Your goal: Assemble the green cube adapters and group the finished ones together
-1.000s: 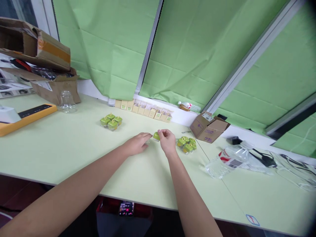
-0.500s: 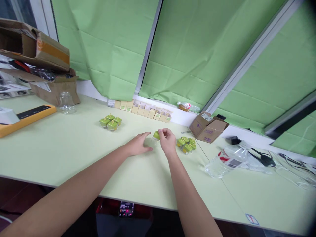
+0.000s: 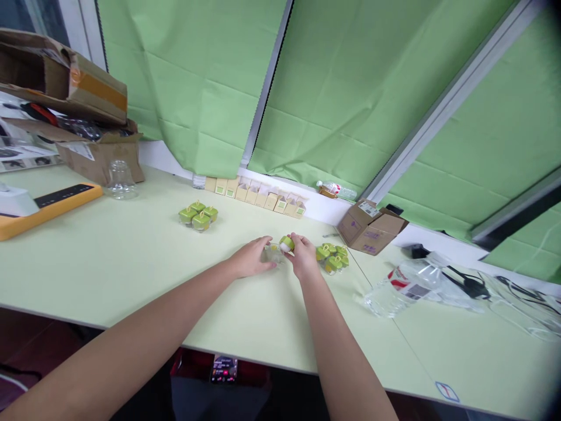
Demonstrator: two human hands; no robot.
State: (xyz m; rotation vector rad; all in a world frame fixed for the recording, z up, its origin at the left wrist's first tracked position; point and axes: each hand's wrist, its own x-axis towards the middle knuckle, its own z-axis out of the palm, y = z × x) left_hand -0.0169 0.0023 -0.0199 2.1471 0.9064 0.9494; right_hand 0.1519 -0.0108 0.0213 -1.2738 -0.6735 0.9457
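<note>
Bench point(image 3: 245, 316), pale, spanning the view; a line runs across its right part.

Right hand point(image 3: 303, 256): thumb and fingers closed in a pinch on one green lid point(image 3: 287, 241), held tilted, a white underside showing toward the left.

Left hand point(image 3: 252, 258): thumb and fingers parted in a curve about a clear cup point(image 3: 274, 253), which lies between the two hands, just beside the lid; whether the fingers press on the cup cannot be told.

Left cluster point(image 3: 198, 216): four clear containers with green lids, yellow loops on top, set close together on the bench, beyond the left hand.

Right cluster point(image 3: 333, 258): similar green-lidded containers, packed close, just right of the right hand.

Small cartons point(image 3: 258, 195): one row, tan, along the back edge under the green curtain point(image 3: 188, 88).

Small bottle point(image 3: 336, 189): on its side, red-and-white label, at the back.

Cardboard box point(image 3: 370, 227): flaps parted, back right.

Large bottle point(image 3: 401, 286): clear, red-and-white label, tilted, near cables point(image 3: 477, 283).

Clear jar point(image 3: 120, 182): back left, in front of a stack of worn cartons point(image 3: 99, 96).

Yellow-edged unit point(image 3: 65, 204): black panel, far left.

Phone point(image 3: 224, 369): screen lit, below the bench's front edge.
</note>
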